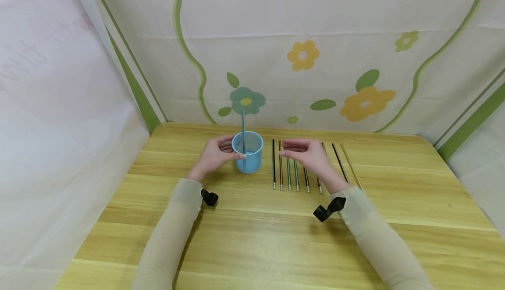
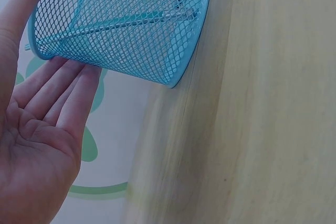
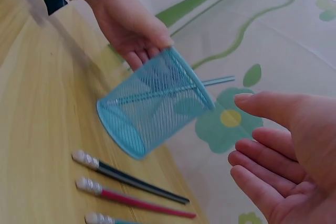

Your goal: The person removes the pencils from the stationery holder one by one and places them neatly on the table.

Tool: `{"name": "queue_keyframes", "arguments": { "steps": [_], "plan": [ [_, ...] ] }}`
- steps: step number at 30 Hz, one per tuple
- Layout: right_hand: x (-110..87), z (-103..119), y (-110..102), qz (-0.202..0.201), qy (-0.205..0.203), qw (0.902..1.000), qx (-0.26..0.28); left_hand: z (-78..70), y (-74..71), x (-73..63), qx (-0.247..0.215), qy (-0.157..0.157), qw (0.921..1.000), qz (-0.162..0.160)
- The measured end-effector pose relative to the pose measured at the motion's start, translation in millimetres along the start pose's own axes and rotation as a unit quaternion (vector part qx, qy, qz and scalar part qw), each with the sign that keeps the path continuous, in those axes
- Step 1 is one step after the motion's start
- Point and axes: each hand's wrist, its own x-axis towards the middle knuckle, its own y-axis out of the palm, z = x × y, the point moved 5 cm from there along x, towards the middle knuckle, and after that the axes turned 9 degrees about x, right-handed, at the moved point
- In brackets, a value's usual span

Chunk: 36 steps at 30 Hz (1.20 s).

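Observation:
My left hand [image 1: 211,156] holds a light blue mesh pencil cup [image 1: 252,162] near its rim, thumb in front and fingers round the far side. Upright on the table, the cup contains one blue-green pencil [image 1: 243,125], which leans and sticks out above the rim. To the right of the cup my right hand [image 1: 311,155] hovers above a row of pencils, its thumb and fingers apart with nothing between them. A black pencil [image 1: 274,162] lies closest to the cup, then a red one [image 3: 142,202]. The hand and forearm partly cover several pencils of the row.
The pencils lie side by side on the wooden table [image 1: 252,237], eraser ends toward me. At the right end are a black pencil [image 1: 340,162] and a gold-coloured one [image 1: 351,166]. A white flowered cloth [image 1: 268,62] hangs behind the table's far edge.

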Motion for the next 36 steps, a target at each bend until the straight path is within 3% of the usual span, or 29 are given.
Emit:
{"name": "queue_keyframes", "arguments": {
  "steps": [15,27,36],
  "plan": [
    [23.8,25,44,0.029,-0.061,0.9975,0.021,-0.6,0.8,0.8,-0.003,0.004,1.0000,-0.002],
    [66.1,20,65,0.032,-0.040,0.9984,-0.023,-3.0,1.4,-1.2,-0.010,-0.003,0.9999,0.001],
    [84.6,8,85,0.032,-0.042,0.9984,-0.022,-2.1,1.1,-0.2,-0.012,0.003,0.9999,-0.001]
  ]
}}
